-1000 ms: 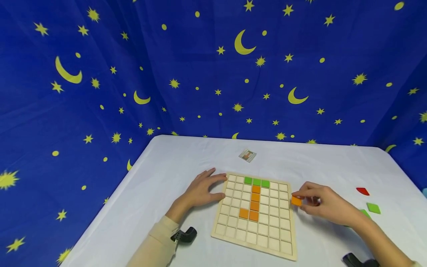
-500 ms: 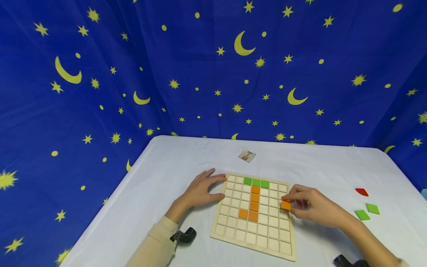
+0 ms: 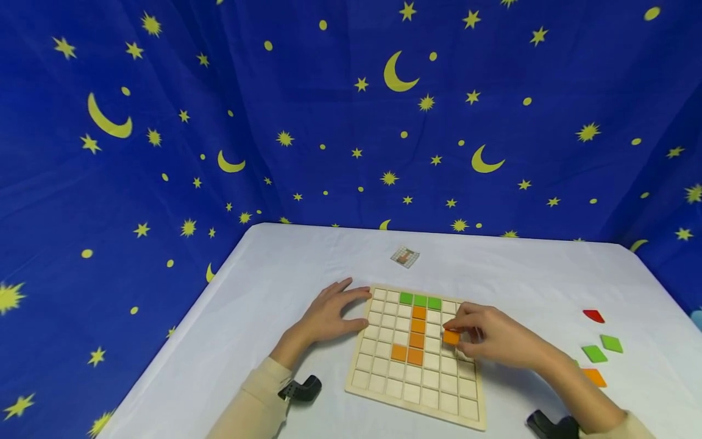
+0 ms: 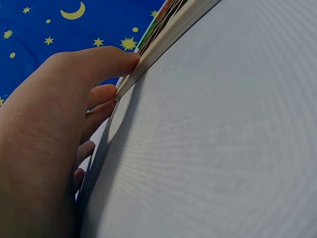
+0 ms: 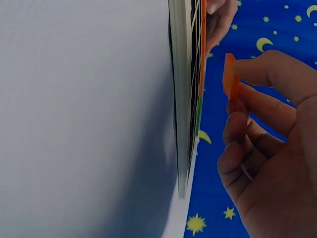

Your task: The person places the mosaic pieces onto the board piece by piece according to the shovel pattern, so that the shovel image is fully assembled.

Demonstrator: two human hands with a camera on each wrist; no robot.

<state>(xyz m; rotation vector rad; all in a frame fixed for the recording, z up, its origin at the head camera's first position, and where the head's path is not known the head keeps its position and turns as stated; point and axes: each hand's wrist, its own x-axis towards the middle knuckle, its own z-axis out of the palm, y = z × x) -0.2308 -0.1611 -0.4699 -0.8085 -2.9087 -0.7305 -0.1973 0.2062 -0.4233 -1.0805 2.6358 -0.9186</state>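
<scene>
A wooden grid board lies on the white table. Three green tiles sit in its far row, and several orange tiles form a column below them with one more at its lower left. My right hand pinches an orange tile between thumb and fingers above the right part of the board; in the right wrist view this orange tile is apart from the board's surface. My left hand rests with spread fingers against the board's left edge, thumb and fingertips touching the rim.
A small pattern card lies beyond the board. To the right are a red piece, green tiles and an orange tile partly behind the right forearm. A blue curtain with stars and moons stands behind the table.
My right hand has carried the orange tile leftward, from beside the board's right edge to over its cells. Loose tiles behind the right forearm have come into view. The left hand stays put.
</scene>
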